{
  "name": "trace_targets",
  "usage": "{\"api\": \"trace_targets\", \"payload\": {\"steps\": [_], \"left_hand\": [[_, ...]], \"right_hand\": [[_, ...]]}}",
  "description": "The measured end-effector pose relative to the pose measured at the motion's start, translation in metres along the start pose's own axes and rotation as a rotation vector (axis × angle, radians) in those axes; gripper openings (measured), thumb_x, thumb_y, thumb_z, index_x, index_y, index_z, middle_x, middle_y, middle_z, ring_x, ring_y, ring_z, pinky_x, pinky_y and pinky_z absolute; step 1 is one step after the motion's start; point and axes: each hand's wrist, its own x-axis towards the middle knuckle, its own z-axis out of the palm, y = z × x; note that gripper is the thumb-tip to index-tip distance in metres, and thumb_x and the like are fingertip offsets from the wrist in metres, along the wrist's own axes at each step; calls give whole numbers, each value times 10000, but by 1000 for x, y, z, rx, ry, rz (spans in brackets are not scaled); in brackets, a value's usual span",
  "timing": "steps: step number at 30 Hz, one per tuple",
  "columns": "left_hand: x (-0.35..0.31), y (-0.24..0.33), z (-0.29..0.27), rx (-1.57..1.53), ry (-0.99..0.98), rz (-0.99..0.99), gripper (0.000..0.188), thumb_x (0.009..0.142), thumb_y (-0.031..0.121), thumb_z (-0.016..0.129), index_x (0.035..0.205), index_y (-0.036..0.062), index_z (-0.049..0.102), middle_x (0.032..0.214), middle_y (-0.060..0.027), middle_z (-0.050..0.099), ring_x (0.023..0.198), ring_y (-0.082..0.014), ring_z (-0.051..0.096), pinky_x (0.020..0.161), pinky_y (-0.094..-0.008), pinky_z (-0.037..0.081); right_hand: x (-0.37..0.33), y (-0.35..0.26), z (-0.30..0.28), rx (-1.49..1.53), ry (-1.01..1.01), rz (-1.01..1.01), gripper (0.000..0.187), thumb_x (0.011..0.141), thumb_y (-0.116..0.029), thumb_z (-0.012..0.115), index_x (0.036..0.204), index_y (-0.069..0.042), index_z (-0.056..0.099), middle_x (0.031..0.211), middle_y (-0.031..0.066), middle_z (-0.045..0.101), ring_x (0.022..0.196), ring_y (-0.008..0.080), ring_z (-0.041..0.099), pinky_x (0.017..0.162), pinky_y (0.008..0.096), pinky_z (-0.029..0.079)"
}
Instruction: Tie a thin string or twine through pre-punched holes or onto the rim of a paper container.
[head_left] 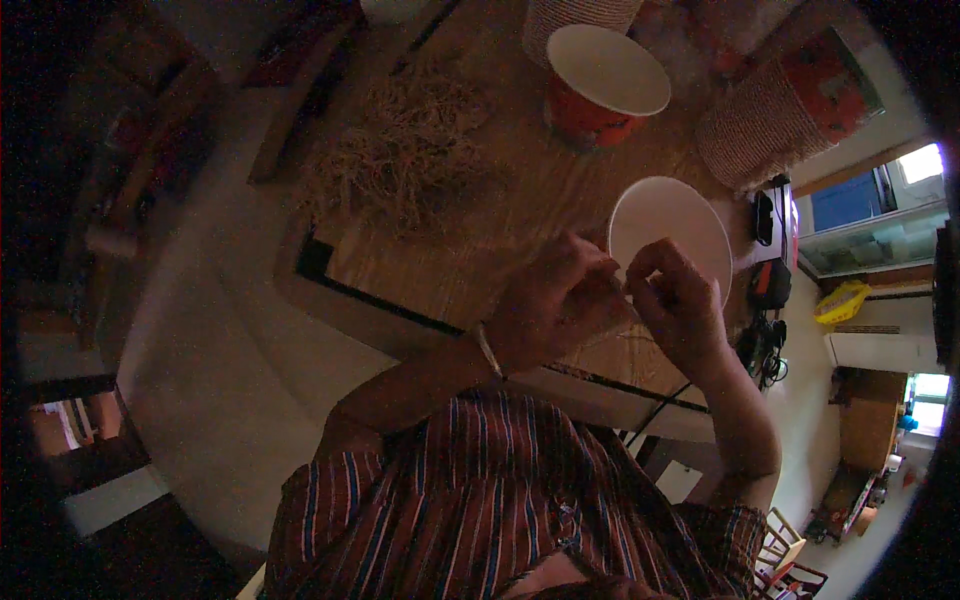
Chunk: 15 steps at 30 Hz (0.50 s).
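Observation:
My left hand (555, 300) and my right hand (680, 300) meet over the near edge of a wooden table (450, 270), fingertips pinched together close to a white paper cup (668, 228) lying open toward me. A thin pale strand seems to run between the fingers and hang below them, but it is too fine to see well. A bangle sits on my left wrist. A loose heap of straw-coloured fibre (405, 150) lies on the table beyond my left hand.
An orange-red paper cup (600, 85) with a white inside stands at the back. Two cups wrapped in fibre cord (775, 120) stand at the back and right. Dark devices and cables (768, 290) hang at the table's right end. The floor lies to the left.

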Motion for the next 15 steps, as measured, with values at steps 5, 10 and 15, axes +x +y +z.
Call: {"api": "trace_targets", "payload": {"steps": [5,10,15], "left_hand": [[1,2,-1,-12,-4,-61,259,813,86,693,1038,44,569,974,-120,559,840,-253,608,729,-350,507],[-1,-14,11,-28,70,15,203,823,65,673,1001,42,578,944,-113,567,828,-245,605,718,-335,506],[3,-5,5,-59,60,-19,137,831,37,650,953,32,588,919,-104,572,836,-235,605,699,-322,507]], "right_hand": [[0,1,1,3,10,-40,89,866,36,560,926,-26,539,858,32,596,784,89,627,678,236,519],[-2,3,-1,61,25,-23,86,870,17,572,938,-31,551,869,22,599,751,70,607,645,225,502],[-5,-6,-6,107,-45,22,98,871,-5,601,961,-35,574,888,1,606,658,26,541,566,197,440]]}}
